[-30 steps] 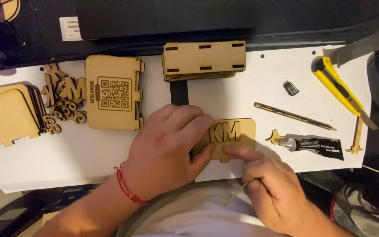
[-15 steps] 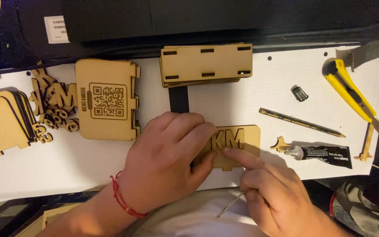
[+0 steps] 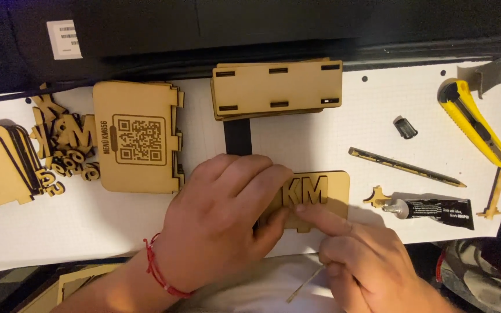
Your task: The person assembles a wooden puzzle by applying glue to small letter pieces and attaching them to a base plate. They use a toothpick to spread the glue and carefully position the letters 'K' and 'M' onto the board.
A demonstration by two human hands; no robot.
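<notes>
Both hands press on a small wooden plaque with raised letters, at the near edge of the white work sheet.

The lettered plaque lies flat, long axis running left to right. The left hand covers its left end, fingers spread and bearing down. The right hand, from the near right, extends its forefinger onto the plaque's lower edge while pinching a thin stick. A black glue tube lies just to the right.

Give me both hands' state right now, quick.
Left hand: open, flat, pressing the wooden panel.
Right hand: forefinger pressing a cut-out letter on the panel; a thin stick in its curled fingers.
</notes>
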